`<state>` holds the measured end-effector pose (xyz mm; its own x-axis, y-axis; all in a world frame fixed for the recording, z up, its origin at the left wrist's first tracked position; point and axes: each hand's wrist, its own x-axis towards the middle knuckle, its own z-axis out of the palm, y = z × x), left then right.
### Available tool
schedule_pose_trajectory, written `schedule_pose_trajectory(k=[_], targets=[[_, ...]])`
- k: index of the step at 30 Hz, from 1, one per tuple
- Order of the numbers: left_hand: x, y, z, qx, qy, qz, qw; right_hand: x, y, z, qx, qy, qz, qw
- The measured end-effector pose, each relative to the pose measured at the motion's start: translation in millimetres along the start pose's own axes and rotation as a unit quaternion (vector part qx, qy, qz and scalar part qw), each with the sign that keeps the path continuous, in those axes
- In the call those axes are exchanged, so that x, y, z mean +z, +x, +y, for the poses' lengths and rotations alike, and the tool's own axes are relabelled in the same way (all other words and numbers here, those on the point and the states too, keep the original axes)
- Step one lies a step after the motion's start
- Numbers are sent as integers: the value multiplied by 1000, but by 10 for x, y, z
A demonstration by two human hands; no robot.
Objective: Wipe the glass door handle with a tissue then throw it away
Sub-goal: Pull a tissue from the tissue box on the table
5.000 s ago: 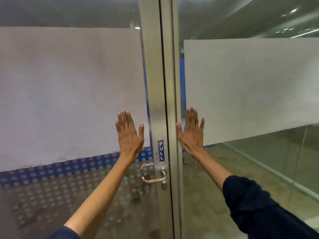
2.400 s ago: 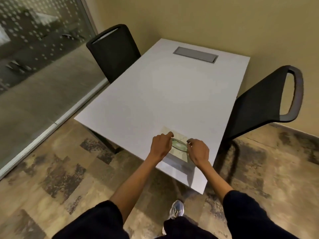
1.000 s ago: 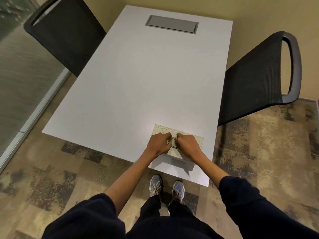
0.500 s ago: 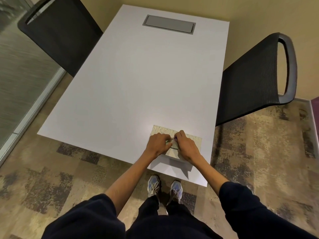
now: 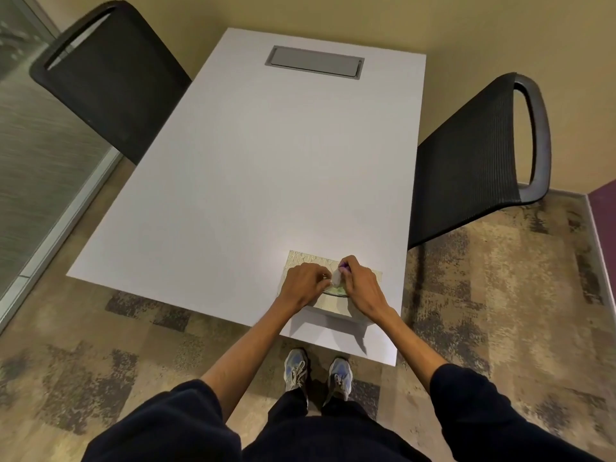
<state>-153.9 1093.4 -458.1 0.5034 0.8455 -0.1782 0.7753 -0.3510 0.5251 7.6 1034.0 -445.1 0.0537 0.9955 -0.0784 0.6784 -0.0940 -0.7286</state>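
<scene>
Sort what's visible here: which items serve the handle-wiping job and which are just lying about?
In use:
- tissue box at the table's near edge
- white tissue being pulled from its opening
- left hand on the box
- right hand pinching the tissue

Just there:
- white table
- grey cable hatch
- left black chair
- right black chair
- glass partition

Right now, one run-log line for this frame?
stage: getting tissue | tissue box: table near edge | left hand: on box | right hand: pinching tissue at opening | door handle: out of view
</scene>
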Motion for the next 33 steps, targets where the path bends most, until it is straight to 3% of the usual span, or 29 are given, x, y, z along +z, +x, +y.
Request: schedule_pose_trajectory(k=[11, 18, 25, 29, 33], targets=[[-55, 8, -5, 9, -41, -43, 998, -54, -27, -79, 18, 52, 32, 998], [-126, -28, -10, 4, -77, -43, 996, -91, -2, -114, 25, 82, 124, 989], [-340, -10, 68, -21, -223, 3, 975, -214, 132, -212, 93, 160, 170, 968], [-512, 15, 69, -21, -298, 67, 952, -294, 269, -262, 150, 231, 98, 956], [-723, -24, -6, -7, -285, 106, 953, -282, 419, -422, 101, 243, 22, 964]])
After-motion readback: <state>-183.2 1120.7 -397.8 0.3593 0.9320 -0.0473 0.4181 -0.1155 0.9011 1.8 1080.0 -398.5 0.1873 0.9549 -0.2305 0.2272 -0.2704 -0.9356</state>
